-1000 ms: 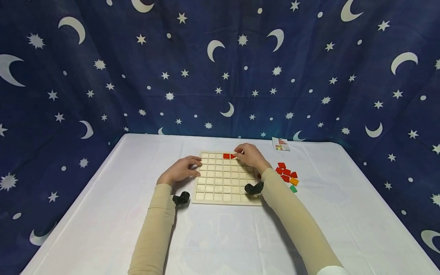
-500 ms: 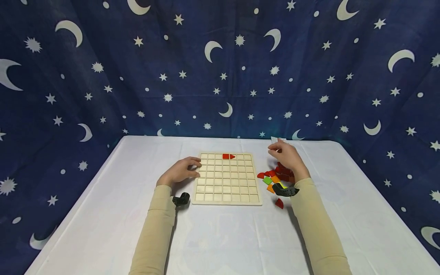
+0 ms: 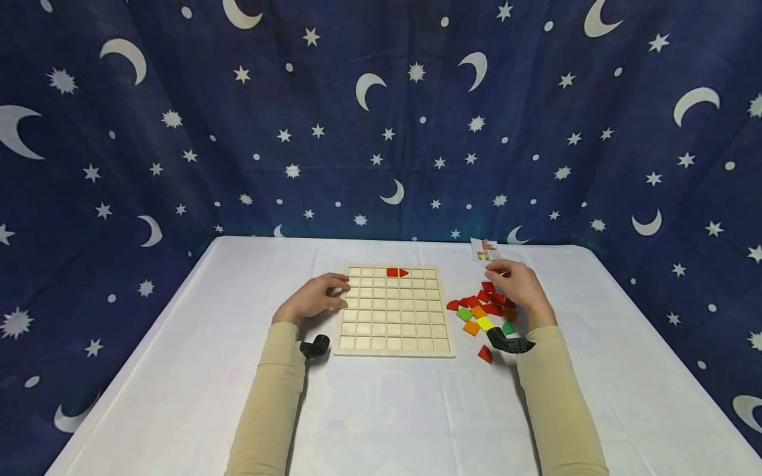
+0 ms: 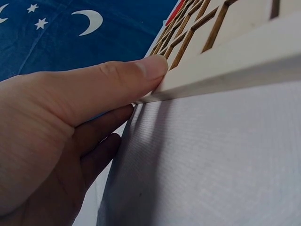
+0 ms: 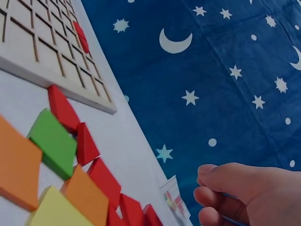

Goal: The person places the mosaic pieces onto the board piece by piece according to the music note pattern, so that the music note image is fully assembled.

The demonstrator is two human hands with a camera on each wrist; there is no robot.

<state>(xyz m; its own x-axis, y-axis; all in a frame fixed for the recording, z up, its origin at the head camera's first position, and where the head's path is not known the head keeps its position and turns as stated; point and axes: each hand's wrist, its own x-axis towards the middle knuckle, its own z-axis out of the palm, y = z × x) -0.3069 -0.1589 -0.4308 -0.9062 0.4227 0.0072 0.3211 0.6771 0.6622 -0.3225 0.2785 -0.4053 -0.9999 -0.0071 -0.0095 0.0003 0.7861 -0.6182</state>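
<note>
Left hand point(image 3: 312, 299): lies at the left edge of the wooden board point(image 3: 387, 314); the thumb rests on the rim, and I see the fingers relaxed, spread away from the thumb.
Right hand point(image 3: 518, 284): is at the far right part of the loose tiles point(image 3: 491, 309); fingers are loosely bent, thumb close to them. Whether it touches a tile, I cannot tell.
Nearest tile: one red tile point(image 3: 485, 354), lying by itself on the near side.
Middle tiles: orange tile point(image 3: 471, 328), yellow tile point(image 3: 485, 323) and green tile point(image 3: 464, 314), close together, right of the board.
Board: flat on the white tablecloth point(image 3: 381, 410); in its far row, a red square point(image 3: 391, 272) and a red triangle point(image 3: 403, 272) occupy neighbouring cells.
Card: small printed card point(image 3: 485, 250), just beyond the right hand.
Backdrop: dark blue curtain point(image 3: 333, 119) with pale moons and stars.
</note>
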